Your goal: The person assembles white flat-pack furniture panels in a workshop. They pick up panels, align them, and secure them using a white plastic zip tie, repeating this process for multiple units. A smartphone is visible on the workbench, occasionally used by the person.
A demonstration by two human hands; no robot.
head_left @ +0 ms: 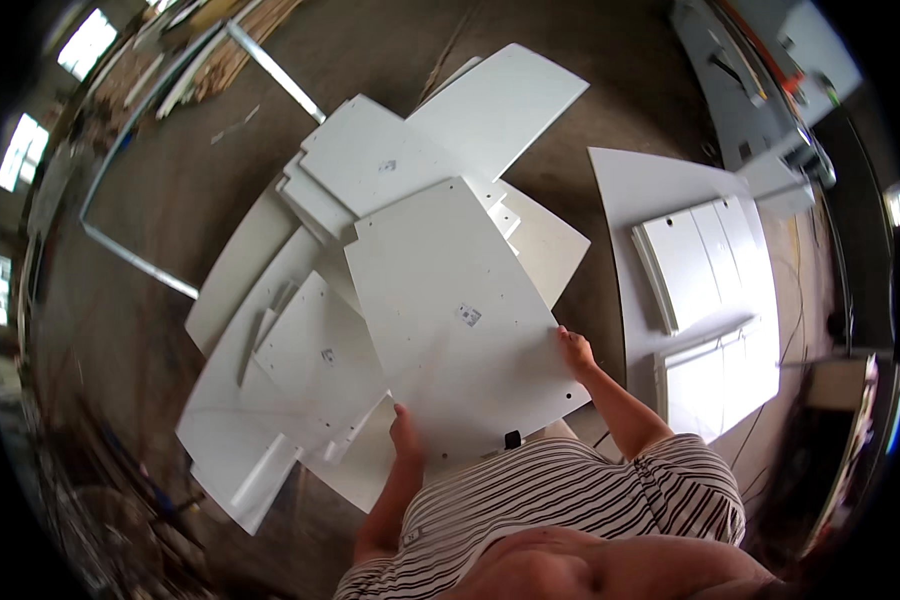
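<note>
A large white panel (440, 350) with drilled holes, a notched corner and a small printed label is held in front of my body. My left hand (405, 432) is closed on its left edge, thumb up and the other fingers hidden. On the opposite edge my right hand (574, 352) grips it, fingers partly behind the board. A small black piece (512, 440) shows at the panel's near edge. Beyond the held panel lies a stack of similar notched white panels (355, 150). Closer to my left hand is another labelled panel stack (310, 350).
To the right, a large white board (610, 190) carries stacks of narrower white panels (680, 270). A metal frame (140, 262) lies on the floor at the left. Grey machinery (735, 100) stands at the far right, and long boards (235, 50) are piled at the far left.
</note>
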